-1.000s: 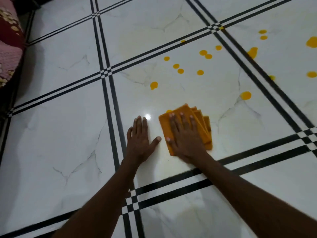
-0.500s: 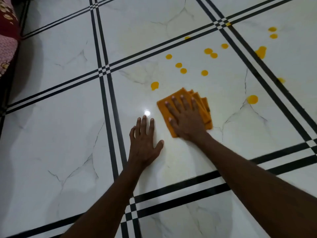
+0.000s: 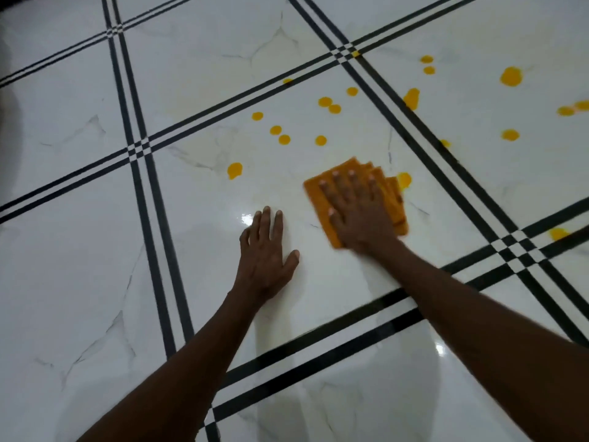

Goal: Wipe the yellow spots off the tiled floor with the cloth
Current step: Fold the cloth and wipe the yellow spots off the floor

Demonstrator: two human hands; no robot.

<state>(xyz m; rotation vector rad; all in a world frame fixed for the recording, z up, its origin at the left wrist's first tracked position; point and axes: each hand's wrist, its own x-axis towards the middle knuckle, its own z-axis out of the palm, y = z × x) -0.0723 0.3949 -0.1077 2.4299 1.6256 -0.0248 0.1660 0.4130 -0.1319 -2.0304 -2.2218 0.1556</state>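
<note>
Since half a second ago, the right hand, fingers flat on the folded orange cloth, has slid it toward three o'clock until its edge touches a yellow spot. The left hand rests spread, holding nothing. Many spots remain from eleven to two o'clock.

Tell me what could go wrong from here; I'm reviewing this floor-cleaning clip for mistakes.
1. The cloth is itself orange-yellow and folded; pressed flat under the right hand, it may smear the spot at its right edge rather than lift it.
2. The left hand braces flat on the glossy tile; it could slip if the floor is wet.
3. Small spots on the black grout lines, like the one at a far crossing, are easy to miss.
</note>
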